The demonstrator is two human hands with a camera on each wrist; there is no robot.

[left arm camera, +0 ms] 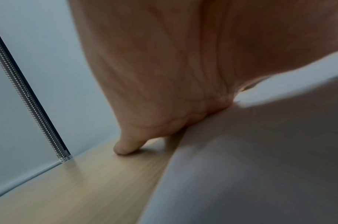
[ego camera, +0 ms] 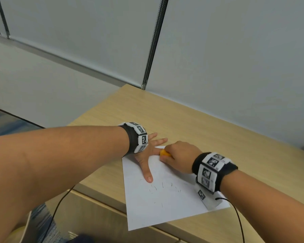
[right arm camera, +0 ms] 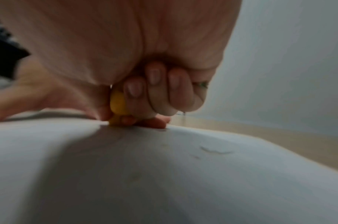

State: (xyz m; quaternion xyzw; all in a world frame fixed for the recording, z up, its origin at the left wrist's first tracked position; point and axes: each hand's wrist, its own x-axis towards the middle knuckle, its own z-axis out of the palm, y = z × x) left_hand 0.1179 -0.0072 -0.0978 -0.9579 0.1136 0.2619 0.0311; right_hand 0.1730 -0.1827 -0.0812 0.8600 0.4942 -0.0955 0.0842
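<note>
A white sheet of paper point(ego camera: 167, 195) with faint pencil marks lies on the wooden desk point(ego camera: 200, 130). My left hand point(ego camera: 147, 153) lies flat with spread fingers, pressing the paper's upper left corner; its thumb points toward me. My right hand point(ego camera: 177, 155) grips a small yellow-orange eraser point(ego camera: 165, 153) and holds it down on the paper near the top edge. In the right wrist view the curled fingers point(right arm camera: 158, 94) wrap the eraser point(right arm camera: 117, 104), which touches the paper point(right arm camera: 164, 174). The left wrist view shows my palm point(left arm camera: 173, 75) on the paper point(left arm camera: 260, 151).
The desk stands in a corner against grey partition walls point(ego camera: 235, 58). A black cable point(ego camera: 239, 220) runs from my right wristband over the paper's right edge and off the desk front. Another cable point(ego camera: 58, 206) hangs at the desk's front left. Drawer fronts point(ego camera: 102, 218) lie below.
</note>
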